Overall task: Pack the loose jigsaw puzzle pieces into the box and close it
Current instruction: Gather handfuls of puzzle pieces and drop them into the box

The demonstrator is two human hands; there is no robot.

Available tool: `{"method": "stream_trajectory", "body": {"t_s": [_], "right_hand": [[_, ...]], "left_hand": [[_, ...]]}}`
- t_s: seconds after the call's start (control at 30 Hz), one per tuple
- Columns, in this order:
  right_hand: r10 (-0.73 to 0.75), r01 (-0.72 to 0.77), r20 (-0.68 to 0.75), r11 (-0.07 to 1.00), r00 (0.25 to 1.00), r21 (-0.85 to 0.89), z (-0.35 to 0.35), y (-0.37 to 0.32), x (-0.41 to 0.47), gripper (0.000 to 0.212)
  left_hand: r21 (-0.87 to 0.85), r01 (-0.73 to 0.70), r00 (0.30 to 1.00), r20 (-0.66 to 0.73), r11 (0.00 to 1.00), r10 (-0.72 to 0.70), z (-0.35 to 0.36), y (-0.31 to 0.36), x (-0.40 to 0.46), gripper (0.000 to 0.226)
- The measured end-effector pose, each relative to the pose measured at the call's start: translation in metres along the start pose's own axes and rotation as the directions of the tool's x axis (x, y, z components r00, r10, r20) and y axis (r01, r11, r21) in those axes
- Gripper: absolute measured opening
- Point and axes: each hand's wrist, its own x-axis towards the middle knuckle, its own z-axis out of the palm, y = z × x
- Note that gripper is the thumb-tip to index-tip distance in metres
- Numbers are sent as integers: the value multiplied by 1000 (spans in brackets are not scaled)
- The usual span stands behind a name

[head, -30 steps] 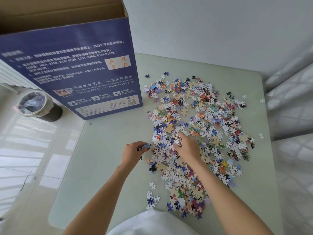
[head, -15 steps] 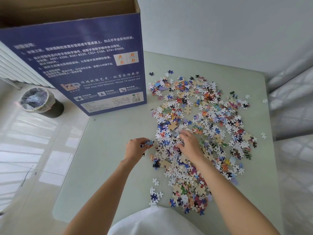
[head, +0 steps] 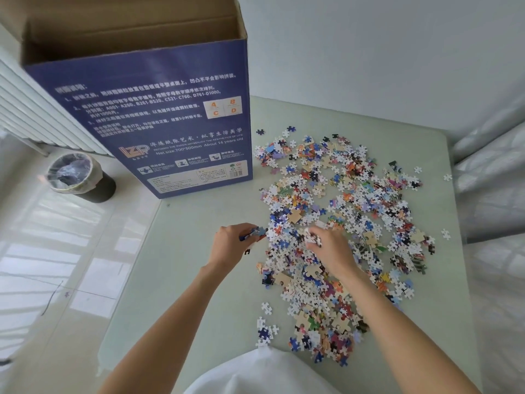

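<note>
Left hand (head: 231,242) fingers curled, pinching; right hand (head: 331,248) fingers curled, gripping; both forearms extended

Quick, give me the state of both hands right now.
Left hand: fingers curled, gripping a few puzzle pieces.
Right hand: on the pile, fingers curled round a small clump of pieces.

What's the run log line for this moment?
left hand: grips pieces | right hand: gathering colourful loose jigsaw pieces | tall blue cardboard box: open
</note>
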Motion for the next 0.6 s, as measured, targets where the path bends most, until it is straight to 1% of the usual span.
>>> {"method": "stream_trajectory", "body": {"t_s": [0.03, 0.1, 0.17, 0.2, 0.23, 0.3, 0.33, 0.37, 0.43, 0.47, 0.5, 0.6], "right_hand": [[-10, 11, 40, 1000, 999, -28, -2, 0, -3, 42], [-33, 35, 57, 999, 998, -30, -13, -10, -6, 42], [-80, 80, 3, 997, 997, 14, -31, -26, -6, 43], [-109, 111, -36, 993, 993, 49, -42, -35, -6, 43], [-141, 147, -78, 985, 987, 84, -53, -45, -6, 43], [-234, 256, -175, 959, 956, 119, -78, -68, -3, 41], [-282, 314, -227, 942, 932, 120, -91, -81, 0, 40], [-319, 361, -278, 925, 906, 115, -103, -93, 4, 39], [-384, 441, -365, 893, 848, 86, -127, -120, 15, 37], [-412, 473, -397, 879, 820, 63, -138, -132, 20, 36], [-440, 502, -428, 864, 790, 39, -150, -146, 27, 33], [-524, 590, -480, 807, 703, -18, -177, -183, 42, 26]], "left_hand": [[-6, -44, 999, -7, 999, 44, -9, 7, -3, 19], [-25, -165, 985, -63, 986, 163, -42, 25, -6, 18], [-20, -317, 931, -199, 948, 307, -84, 48, -6, 18], [-1, -397, 880, -285, 918, 381, -109, 62, -5, 18], [36, -477, 810, -369, 878, 455, -133, 74, -5, 18], [185, -584, 645, -486, 790, 590, -183, 98, -2, 23], [266, -603, 569, -517, 752, 640, -207, 107, 4, 25], [329, -608, 508, -538, 722, 673, -227, 113, 12, 25], [407, -607, 418, -567, 683, 710, -261, 120, 31, 23], [436, -599, 400, -564, 672, 722, -273, 119, 41, 22], [467, -583, 402, -546, 665, 735, -285, 118, 51, 21], [516, -522, 526, -433, 679, 733, -299, 106, 71, 21]]}}
